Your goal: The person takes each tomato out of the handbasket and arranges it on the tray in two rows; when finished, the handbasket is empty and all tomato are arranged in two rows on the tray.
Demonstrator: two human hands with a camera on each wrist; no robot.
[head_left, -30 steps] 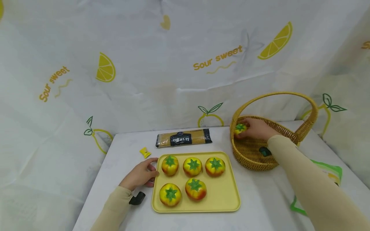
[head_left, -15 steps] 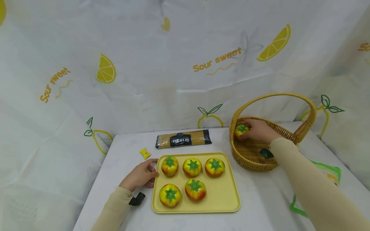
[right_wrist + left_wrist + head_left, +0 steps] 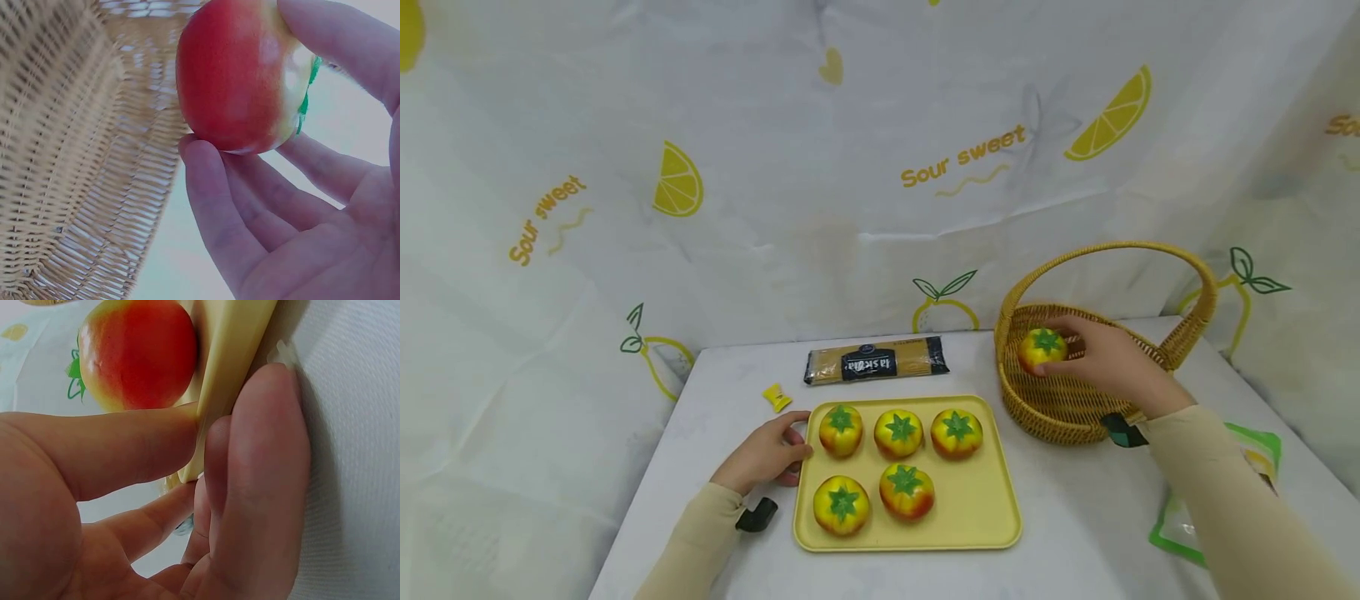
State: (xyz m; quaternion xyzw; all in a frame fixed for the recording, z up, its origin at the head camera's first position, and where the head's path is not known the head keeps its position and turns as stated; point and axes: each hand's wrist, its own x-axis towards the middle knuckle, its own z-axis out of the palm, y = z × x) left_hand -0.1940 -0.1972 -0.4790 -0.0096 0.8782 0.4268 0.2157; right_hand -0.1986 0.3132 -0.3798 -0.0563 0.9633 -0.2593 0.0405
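Observation:
My right hand pinches a yellow-and-red tomato with a green star-shaped top, thumb and fingers on opposite sides. In the right wrist view the tomato shows its red underside beside the woven wall of the wicker basket. At the tray's left edge, my left hand grips the rim of the yellow tray, thumb on the rim and other fingers around its outer side. Similar tomatoes stand on the tray, three in the back row and two in front; one tomato is near my left thumb.
A pack of spaghetti lies behind the tray, and a small yellow wrapped sweet lies to its left. The basket's tall handle arches over it. A green-edged bag is partly hidden under my right sleeve.
My right hand has lifted the tomato from the basket's far left side and drawn it up and to the right, toward me. The left hand and tray have stayed put.

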